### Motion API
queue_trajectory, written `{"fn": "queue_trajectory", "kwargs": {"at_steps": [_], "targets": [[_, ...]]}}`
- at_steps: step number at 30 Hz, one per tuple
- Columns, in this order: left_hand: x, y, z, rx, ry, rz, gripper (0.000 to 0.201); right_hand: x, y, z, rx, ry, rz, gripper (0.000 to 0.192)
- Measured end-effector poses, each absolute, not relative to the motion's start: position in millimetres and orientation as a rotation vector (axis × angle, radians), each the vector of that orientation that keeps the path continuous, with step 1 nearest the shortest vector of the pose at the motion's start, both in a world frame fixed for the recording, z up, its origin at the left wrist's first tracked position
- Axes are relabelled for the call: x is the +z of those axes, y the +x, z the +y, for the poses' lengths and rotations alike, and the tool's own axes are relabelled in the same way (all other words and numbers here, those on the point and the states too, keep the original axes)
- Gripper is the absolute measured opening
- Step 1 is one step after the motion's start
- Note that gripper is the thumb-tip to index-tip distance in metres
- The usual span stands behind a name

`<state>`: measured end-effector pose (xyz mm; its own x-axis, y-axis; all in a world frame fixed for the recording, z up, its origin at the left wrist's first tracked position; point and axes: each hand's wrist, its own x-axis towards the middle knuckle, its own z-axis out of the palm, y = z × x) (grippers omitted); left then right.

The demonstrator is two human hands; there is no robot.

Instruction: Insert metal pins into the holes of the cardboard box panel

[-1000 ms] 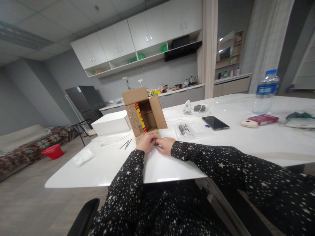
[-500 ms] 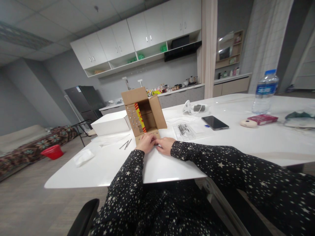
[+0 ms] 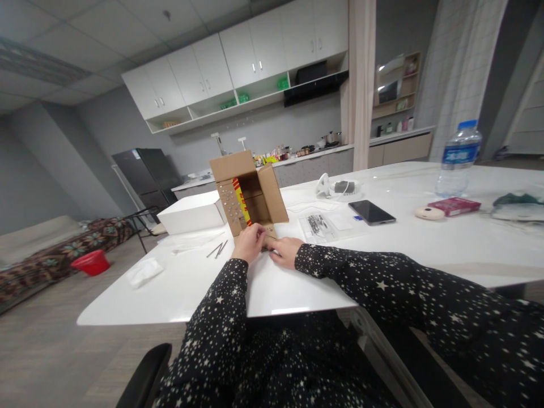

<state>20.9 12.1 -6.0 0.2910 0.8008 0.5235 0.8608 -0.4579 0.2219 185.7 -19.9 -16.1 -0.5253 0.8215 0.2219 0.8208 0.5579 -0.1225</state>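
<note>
Cardboard box (image 3: 249, 195) is standing open on the white tabletop (image 3: 425, 238); left hand (image 3: 250, 242) is pinching its lower flap, right hand (image 3: 287, 250) is pressing flat beside it

Dim even light, sharp, edges warped.

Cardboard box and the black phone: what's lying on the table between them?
Between the cardboard box and the black phone, the head view shows a clear plastic bag holding small dark parts, flat on the white table.

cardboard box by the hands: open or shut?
Open. The cardboard box lies on its side with flaps spread toward the camera, showing its inside; both hands, left and right, rest at its bottom flap.
</note>
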Motion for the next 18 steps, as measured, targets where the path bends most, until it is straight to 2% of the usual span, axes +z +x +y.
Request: {"fn": "queue_trajectory", "kwargs": {"at_steps": [8, 18], "targets": [[1.3, 21.3, 7.4, -1.092, -2.281, -1.457, 0.01, -15.1, 185.5, -21.5, -0.009, -1.378, -2.544, 0.029], [-3.9, 19.0, 12.0, -1.081, -2.332, -1.436, 0.011, -14.1, 185.8, -21.9, -0.006, -1.387, -2.547, 0.029]]}}
